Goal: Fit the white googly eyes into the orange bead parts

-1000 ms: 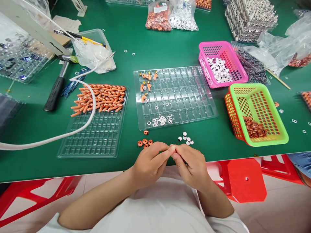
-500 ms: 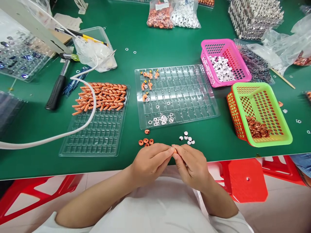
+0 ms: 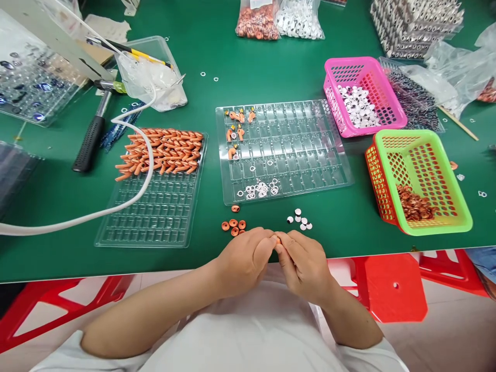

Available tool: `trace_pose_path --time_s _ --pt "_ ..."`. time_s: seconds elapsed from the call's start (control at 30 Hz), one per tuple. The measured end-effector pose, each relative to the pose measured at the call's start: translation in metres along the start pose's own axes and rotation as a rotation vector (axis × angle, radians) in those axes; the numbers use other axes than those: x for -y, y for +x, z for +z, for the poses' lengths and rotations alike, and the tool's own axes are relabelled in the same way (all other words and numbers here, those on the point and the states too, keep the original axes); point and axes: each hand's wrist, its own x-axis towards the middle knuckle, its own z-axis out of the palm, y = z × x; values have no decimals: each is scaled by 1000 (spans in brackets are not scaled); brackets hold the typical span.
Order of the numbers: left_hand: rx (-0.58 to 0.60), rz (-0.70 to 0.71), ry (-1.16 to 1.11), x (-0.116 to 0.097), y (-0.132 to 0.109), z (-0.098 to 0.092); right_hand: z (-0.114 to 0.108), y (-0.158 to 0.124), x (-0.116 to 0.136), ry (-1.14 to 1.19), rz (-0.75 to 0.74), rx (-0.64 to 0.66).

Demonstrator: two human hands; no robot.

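Note:
At the table's front edge, my left hand and my right hand meet, fingertips pinched together around a small orange piece. Most of that piece is covered by my fingers, so its exact shape is hidden. Just beyond my left hand lie several copper-coloured round caps. Several small white discs with dark sides rest beyond my right hand. Farther up, a clear compartment tray holds a few orange pieces with yellow tips at its left and a heap of thin white rings along its near side.
At right stand a pink basket of white discs and a green basket of copper caps. On the left are a tray of orange tubes, a white hose crossing it and a hammer. Filled bags lie at the back.
My left thumb has shifted and bent more against the small orange piece. Both hands stay together in nearly the same place; the view has tilted slightly.

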Motion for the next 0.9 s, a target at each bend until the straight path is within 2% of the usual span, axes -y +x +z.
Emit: trace_pose_path --time_s 0.3,0.4,0.5,0.6,0.8,0.9 --pt "35 -2 72 1 3 2 8 0 -3 -80 -33 -68" --pt "55 7 99 3 3 1 9 1 -5 -68 -41 -55" --pt "18 17 41 4 4 0 5 3 -7 -1 -29 -31" --pt "-3 -19 -125 7 9 -5 -3 3 -9 100 -8 -27" --pt "18 -265 -685 13 19 -16 -15 3 -9 188 17 -56" --pt "34 -567 -884 11 20 -17 -15 3 -9 197 5 -51"
